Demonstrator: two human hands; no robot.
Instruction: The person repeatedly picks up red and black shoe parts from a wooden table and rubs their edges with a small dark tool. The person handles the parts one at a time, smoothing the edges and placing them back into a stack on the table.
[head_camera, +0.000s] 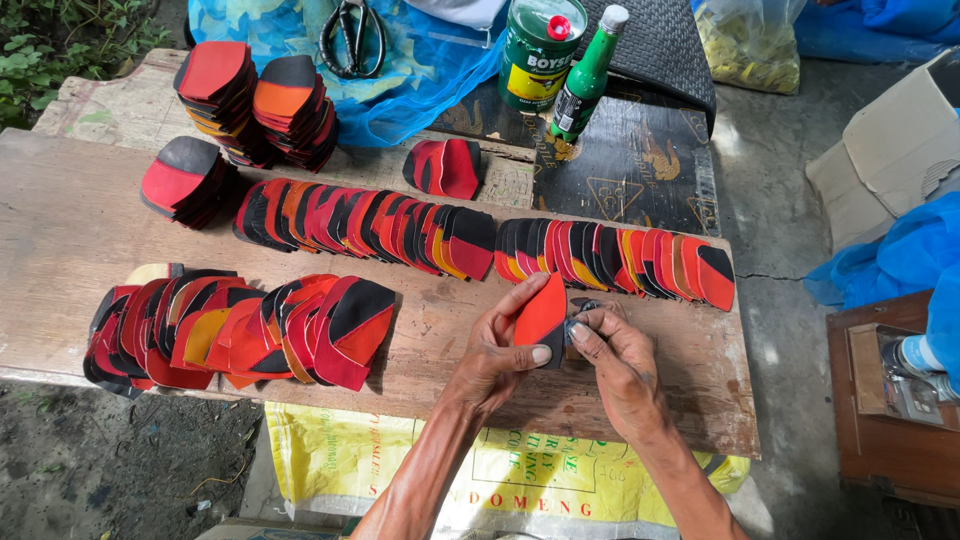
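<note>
My left hand (503, 345) grips a red, rounded leather-like piece (541, 310) with a black part at its lower right edge, thumb pressed on its lower edge. My right hand (612, 350) pinches the dark part of the same piece from the right. Both hands hover low over the wooden board (60, 230). Just beyond them lies a long overlapping row of red, orange and black pieces (615, 260). A second fanned row (250, 325) lies to the left of my left hand.
Stacks of the same pieces (255, 100) stand at the back left. Scissors (352, 35) lie on blue plastic sheet. A green tin (540, 50) and a green bottle (583, 75) stand at the back. A yellow sack (340, 455) lies below the board.
</note>
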